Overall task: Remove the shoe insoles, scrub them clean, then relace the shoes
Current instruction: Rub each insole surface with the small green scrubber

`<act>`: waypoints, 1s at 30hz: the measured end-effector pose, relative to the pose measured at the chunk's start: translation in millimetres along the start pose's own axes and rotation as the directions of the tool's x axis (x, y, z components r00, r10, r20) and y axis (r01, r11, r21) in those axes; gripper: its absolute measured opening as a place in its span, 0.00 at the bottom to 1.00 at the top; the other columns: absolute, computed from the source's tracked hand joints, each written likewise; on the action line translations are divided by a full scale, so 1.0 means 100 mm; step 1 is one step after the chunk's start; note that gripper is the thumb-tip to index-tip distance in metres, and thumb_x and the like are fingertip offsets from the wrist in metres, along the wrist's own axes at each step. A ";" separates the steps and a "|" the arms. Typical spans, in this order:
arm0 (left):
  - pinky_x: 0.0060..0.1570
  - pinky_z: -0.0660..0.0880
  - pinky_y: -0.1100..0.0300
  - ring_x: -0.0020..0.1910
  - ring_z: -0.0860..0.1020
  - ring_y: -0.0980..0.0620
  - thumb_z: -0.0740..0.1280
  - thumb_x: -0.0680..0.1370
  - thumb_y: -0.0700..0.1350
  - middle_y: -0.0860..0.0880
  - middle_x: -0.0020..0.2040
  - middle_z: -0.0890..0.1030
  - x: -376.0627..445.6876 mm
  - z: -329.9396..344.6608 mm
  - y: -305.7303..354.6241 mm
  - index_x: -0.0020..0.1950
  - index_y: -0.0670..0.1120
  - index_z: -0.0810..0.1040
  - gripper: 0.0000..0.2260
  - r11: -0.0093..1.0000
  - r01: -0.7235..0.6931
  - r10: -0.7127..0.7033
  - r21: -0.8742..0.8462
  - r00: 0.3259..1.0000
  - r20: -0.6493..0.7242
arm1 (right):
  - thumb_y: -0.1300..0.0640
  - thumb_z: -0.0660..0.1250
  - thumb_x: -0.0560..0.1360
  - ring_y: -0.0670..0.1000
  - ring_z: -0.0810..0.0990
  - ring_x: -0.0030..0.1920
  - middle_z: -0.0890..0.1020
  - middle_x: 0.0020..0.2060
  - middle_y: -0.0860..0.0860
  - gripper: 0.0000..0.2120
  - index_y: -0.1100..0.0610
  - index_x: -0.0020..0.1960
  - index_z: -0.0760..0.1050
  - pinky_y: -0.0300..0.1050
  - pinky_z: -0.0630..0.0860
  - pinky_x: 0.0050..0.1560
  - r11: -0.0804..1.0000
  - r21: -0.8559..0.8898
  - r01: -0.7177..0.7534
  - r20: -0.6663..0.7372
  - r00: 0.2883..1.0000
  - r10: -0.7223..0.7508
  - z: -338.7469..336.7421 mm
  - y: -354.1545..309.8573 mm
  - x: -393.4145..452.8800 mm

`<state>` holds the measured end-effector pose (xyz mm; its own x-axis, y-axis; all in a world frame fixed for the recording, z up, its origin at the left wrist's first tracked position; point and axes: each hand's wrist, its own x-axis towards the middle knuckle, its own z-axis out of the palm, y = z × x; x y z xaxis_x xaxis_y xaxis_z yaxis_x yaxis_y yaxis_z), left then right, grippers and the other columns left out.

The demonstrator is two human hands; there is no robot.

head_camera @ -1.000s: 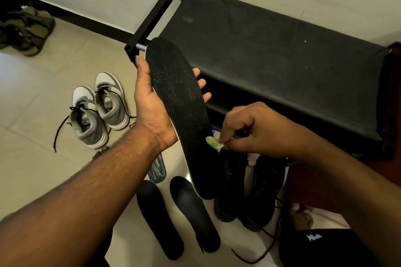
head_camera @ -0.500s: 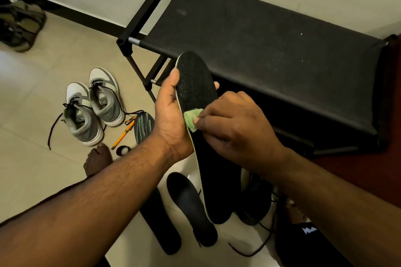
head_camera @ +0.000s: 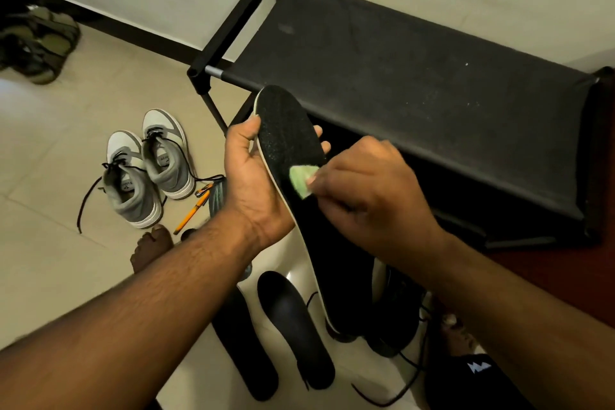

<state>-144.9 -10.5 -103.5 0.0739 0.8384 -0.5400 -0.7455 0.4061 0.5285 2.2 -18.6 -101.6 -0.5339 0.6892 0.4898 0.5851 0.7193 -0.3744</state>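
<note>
My left hand point(head_camera: 253, 176) grips a long black insole point(head_camera: 288, 140) with a pale edge, held up in front of me, thumb on its left rim and fingers behind. My right hand point(head_camera: 362, 190) pinches a small green cloth point(head_camera: 301, 178) and presses it against the insole's middle. Two more black insoles point(head_camera: 294, 326) lie on the floor below. A pair of grey and white sneakers point(head_camera: 146, 170) with loose black laces stands at the left. Black shoes point(head_camera: 396, 316) sit low, partly hidden behind the held insole and my right arm.
A black fabric shoe rack point(head_camera: 416, 83) stands against the wall behind my hands. An orange pen point(head_camera: 193, 208) and a greenish insole point(head_camera: 218, 195) lie by the sneakers. Olive sandals point(head_camera: 36, 43) rest at the far left. My bare foot point(head_camera: 151, 248) is on the tiled floor.
My right hand with the green cloth moved up from the insole's lower part to its middle. The insole dropped lower and closer in view, in the same left-hand grip.
</note>
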 end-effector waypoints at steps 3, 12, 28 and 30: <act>0.62 0.73 0.48 0.59 0.75 0.40 0.58 0.72 0.61 0.37 0.61 0.76 0.02 0.00 -0.03 0.70 0.36 0.71 0.36 1.000 -0.009 0.010 0.024 1.000 -0.027 | 0.60 0.69 0.72 0.55 0.76 0.38 0.81 0.37 0.50 0.04 0.57 0.40 0.82 0.51 0.70 0.37 0.996 -0.075 0.048 0.101 0.994 -0.040 0.05 0.01 -0.07; 0.69 0.67 0.46 0.58 0.75 0.40 0.54 0.76 0.61 0.38 0.59 0.77 0.03 -0.01 0.00 0.61 0.38 0.76 0.29 0.999 -0.039 0.039 -0.002 0.999 0.003 | 0.60 0.68 0.69 0.56 0.75 0.37 0.79 0.34 0.49 0.04 0.57 0.37 0.80 0.52 0.71 0.38 0.961 -0.164 -0.224 0.043 0.971 0.233 -0.05 0.37 -0.03; 0.58 0.69 0.47 0.55 0.72 0.40 0.58 0.69 0.56 0.37 0.60 0.74 0.04 -0.01 -0.03 0.62 0.38 0.73 0.29 0.998 -0.057 0.056 0.003 0.996 0.068 | 0.59 0.66 0.69 0.55 0.75 0.37 0.78 0.32 0.49 0.04 0.56 0.35 0.79 0.51 0.72 0.40 0.941 -0.130 -0.313 0.081 0.942 0.325 0.01 0.39 -0.04; 0.53 0.72 0.50 0.50 0.74 0.41 0.59 0.68 0.56 0.37 0.57 0.74 0.04 -0.02 -0.04 0.59 0.37 0.75 0.28 0.999 -0.033 0.032 0.016 0.997 0.071 | 0.61 0.69 0.69 0.56 0.77 0.37 0.79 0.33 0.49 0.03 0.55 0.37 0.80 0.57 0.73 0.41 0.970 0.014 -0.241 0.023 0.970 0.241 -0.02 0.24 0.02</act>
<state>-143.5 -9.7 -109.0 0.0969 0.8744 -0.4754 -0.7366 0.3842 0.5567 16.6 0.2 -108.0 -0.3912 0.8441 0.3667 0.6881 0.5329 -0.4925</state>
